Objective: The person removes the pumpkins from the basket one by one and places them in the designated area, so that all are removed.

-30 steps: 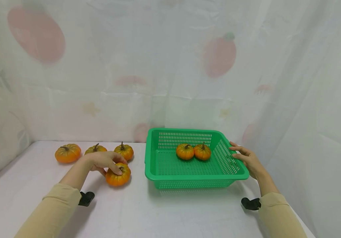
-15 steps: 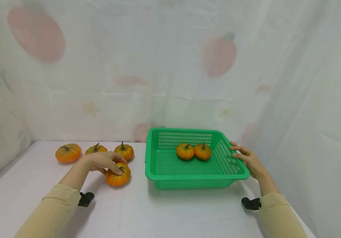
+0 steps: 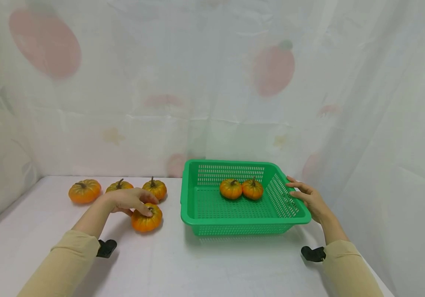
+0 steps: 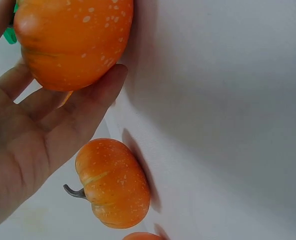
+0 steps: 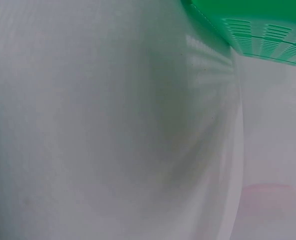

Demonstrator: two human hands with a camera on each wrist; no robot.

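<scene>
My left hand lies over a small orange pumpkin on the white table, left of the green basket. In the left wrist view the fingers and thumb curl round that pumpkin. Another pumpkin lies just beyond the hand. My right hand rests with straight fingers on the basket's right rim. Two pumpkins sit side by side at the back of the basket. In the right wrist view only the basket's underside shows.
Three more pumpkins stand in a row behind my left hand. A pale printed curtain closes off the back and both sides. White table surface stretches in front of the basket.
</scene>
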